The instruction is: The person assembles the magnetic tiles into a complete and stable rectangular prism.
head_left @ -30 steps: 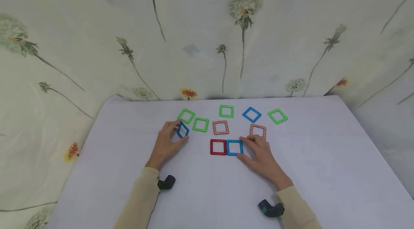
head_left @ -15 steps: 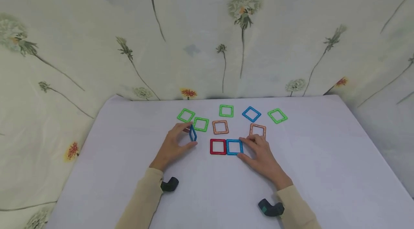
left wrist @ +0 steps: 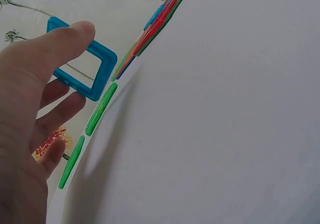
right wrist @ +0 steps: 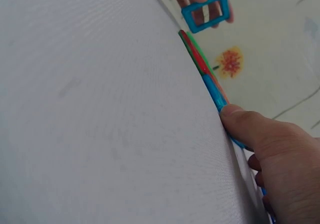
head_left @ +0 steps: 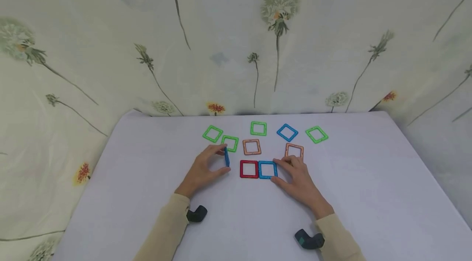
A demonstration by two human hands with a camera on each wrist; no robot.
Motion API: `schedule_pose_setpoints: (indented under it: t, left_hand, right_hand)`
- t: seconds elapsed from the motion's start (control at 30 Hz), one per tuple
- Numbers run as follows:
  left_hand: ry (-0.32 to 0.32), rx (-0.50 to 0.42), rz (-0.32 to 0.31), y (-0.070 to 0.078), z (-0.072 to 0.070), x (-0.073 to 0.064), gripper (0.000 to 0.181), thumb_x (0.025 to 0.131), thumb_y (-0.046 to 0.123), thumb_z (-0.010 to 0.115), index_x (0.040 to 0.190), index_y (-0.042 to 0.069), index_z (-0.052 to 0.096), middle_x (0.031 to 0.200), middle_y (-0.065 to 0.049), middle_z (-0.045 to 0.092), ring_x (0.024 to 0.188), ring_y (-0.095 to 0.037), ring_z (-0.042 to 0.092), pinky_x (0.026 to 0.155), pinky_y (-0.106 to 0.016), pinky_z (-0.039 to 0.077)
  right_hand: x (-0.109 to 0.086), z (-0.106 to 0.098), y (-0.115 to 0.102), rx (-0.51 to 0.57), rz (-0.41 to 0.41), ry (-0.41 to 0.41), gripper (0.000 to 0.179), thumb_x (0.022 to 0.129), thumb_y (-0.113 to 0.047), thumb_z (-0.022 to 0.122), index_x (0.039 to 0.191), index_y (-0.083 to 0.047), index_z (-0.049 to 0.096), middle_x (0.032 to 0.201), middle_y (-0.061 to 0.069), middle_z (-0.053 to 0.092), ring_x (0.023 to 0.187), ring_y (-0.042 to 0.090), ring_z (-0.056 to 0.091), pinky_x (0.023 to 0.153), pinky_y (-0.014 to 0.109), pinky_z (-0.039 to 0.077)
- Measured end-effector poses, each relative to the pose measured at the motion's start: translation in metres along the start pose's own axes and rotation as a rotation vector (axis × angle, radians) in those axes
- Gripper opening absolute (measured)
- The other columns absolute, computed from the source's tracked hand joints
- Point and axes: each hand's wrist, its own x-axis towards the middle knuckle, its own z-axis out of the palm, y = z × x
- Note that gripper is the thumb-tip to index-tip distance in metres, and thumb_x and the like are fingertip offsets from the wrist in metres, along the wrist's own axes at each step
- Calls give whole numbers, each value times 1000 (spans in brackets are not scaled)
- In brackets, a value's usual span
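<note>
My left hand (head_left: 200,172) pinches a blue square magnetic tile (left wrist: 104,75), an open frame, between thumb and fingers. In the head view that tile stands nearly edge-on, left of a red square tile (head_left: 249,176). The red tile lies flat, side by side with a second blue square tile (head_left: 267,177). With thumb and a finger at its two right corners, my right hand (head_left: 299,181) holds this second blue tile on the white table. In the right wrist view, my right thumb (right wrist: 242,121) rests at the tile's edge.
Behind lie more loose square tiles: several green ones, such as one green tile (head_left: 258,134), a blue tile (head_left: 287,125) and two orange ones. One orange tile (head_left: 252,153) is behind the red tile; another orange tile (head_left: 294,145) is partly covered by my right hand. A flowered cloth (head_left: 221,27) hangs behind the table.
My left hand has moved right and slightly nearer with its blue tile, toward the red tile. The tile has turned from showing its face to nearly edge-on. My right hand stays put.
</note>
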Motion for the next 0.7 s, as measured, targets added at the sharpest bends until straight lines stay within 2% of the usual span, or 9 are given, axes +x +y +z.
schedule_pose_setpoints:
  t: [0.2,0.7]
  left_hand:
    - [-19,5,31,-2,6,-1,71,78,32,77,140,18,44,127,5,56,117,-10,54,106,-36,42]
    - [-63,-16,26,2,16,-2,70,79,30,77,140,19,45,127,10,54,118,-6,53,105,-38,44]
  right_hand:
    - [-1,1,1,-2,-8,7,59,78,-33,76,131,-16,56,117,4,49,113,21,38,93,48,38]
    - [-1,3,1,-6,-17,17,59,77,-32,77,131,-16,57,116,4,49,111,19,39,91,45,39]
